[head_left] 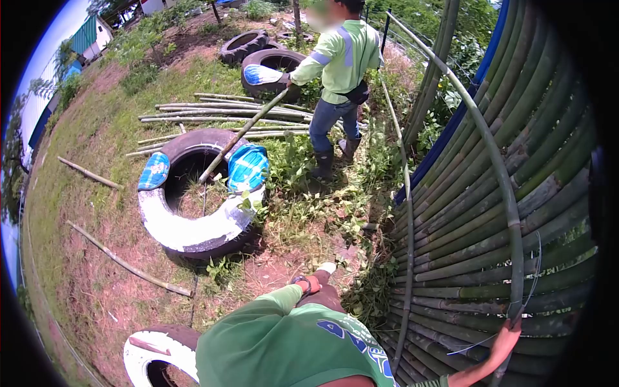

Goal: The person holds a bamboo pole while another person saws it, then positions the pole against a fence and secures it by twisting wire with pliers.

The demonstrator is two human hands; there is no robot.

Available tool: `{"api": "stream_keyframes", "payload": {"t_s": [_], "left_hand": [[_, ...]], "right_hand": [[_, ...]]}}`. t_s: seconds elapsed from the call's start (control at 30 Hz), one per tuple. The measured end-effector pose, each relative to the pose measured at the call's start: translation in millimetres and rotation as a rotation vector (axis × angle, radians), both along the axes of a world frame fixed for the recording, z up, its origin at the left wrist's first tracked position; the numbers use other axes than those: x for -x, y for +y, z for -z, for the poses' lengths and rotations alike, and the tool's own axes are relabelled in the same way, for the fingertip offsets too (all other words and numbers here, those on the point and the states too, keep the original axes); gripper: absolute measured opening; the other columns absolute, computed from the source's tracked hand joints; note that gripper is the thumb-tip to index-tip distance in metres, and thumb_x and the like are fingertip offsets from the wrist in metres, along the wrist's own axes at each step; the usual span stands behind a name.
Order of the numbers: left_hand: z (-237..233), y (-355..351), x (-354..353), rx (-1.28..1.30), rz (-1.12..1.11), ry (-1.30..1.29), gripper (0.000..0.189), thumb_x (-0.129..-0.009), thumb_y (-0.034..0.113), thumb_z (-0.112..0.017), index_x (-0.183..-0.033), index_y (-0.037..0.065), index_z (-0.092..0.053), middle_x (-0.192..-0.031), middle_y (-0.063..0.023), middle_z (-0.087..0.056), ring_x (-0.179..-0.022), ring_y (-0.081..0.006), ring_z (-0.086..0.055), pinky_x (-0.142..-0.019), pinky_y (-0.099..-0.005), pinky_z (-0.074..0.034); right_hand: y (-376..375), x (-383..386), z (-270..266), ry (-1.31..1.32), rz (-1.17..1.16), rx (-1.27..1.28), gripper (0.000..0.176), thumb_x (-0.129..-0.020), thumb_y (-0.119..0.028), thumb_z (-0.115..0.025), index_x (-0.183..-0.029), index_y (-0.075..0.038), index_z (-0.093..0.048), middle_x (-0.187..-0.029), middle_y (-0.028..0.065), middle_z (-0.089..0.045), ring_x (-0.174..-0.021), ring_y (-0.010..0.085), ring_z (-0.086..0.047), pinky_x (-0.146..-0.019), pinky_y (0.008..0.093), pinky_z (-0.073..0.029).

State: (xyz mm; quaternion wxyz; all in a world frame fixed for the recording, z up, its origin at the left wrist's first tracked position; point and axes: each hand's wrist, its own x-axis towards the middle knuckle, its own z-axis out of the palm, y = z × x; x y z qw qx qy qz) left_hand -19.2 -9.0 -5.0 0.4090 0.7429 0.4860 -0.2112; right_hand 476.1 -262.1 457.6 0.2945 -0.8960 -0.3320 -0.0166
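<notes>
My right hand (505, 339) is closed round the long curved bamboo pole (514, 258) that crosses the bamboo slat fence (451, 248). Thin wire (538, 274) loops beside the pole just above this hand, and a pale strand (471, 348) sticks out to its left. At the lower middle, my left hand (314, 282), with a dark band at the wrist, rests against my dark-trousered leg (327, 297). Its fingers are too small and unclear to read. My green shirt (277, 348) fills the bottom of the view.
A co-worker (345, 58) in a light green shirt holds a bamboo pole (242, 137) slanting into a half-white tire (193, 233). Bamboo poles (225, 113) lie behind it, with more tires (284, 59) farther back. Another white tire (138, 361) is at lower left.
</notes>
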Motion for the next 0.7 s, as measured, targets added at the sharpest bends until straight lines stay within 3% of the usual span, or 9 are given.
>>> {"api": "stream_keyframes", "payload": {"t_s": [0.1, 0.17, 0.6, 0.7], "left_hand": [[-0.2, -0.5, 1.8, 0.026, -0.021, -0.028, 0.045, -0.091, 0.042, -0.052, -0.111, 0.007, -0.070, -0.113, -0.0193, -0.068, -0.108, -0.0379, -0.063, -0.096, -0.0449, -0.047], [-3.6, -1.9, 2.5, -0.002, -0.072, -0.077, 0.048, -0.092, 0.042, -0.051, -0.102, -0.001, -0.070, -0.108, -0.0223, -0.067, -0.104, -0.0410, -0.062, -0.094, -0.0463, -0.047], [-8.1, 2.8, 0.2, -0.004, -0.006, -0.062, 0.048, -0.092, 0.041, -0.051, -0.101, -0.002, -0.070, -0.108, -0.0231, -0.067, -0.104, -0.0408, -0.062, -0.094, -0.0453, -0.048], [2.5, 2.9, 0.3, -0.018, 0.002, -0.062, 0.043, -0.089, 0.042, -0.052, -0.103, 0.007, -0.072, -0.104, -0.0210, -0.069, -0.100, -0.0393, -0.065, -0.090, -0.0456, -0.049]], "right_hand": [[-1.1, -3.5, 2.0, 0.021, -0.007, -0.009, 0.053, -0.090, -0.006, -0.044, -0.142, 0.006, -0.041, -0.139, 0.0253, -0.050, -0.131, 0.0338, -0.047, -0.110, 0.0368, -0.031], [-2.8, -6.0, 3.3, 0.049, 0.009, 0.002, 0.054, -0.090, -0.006, -0.042, -0.142, 0.006, -0.040, -0.140, 0.0249, -0.049, -0.131, 0.0330, -0.047, -0.110, 0.0360, -0.031], [-4.8, -5.5, 3.2, 0.002, -0.008, 0.031, 0.054, -0.090, -0.007, -0.041, -0.142, 0.007, -0.040, -0.140, 0.0261, -0.049, -0.132, 0.0324, -0.047, -0.110, 0.0353, -0.031], [-4.3, -3.9, 2.0, 0.014, -0.014, 0.015, 0.054, -0.090, -0.007, -0.041, -0.142, 0.007, -0.040, -0.139, 0.0259, -0.050, -0.131, 0.0330, -0.048, -0.110, 0.0358, -0.032]]}}
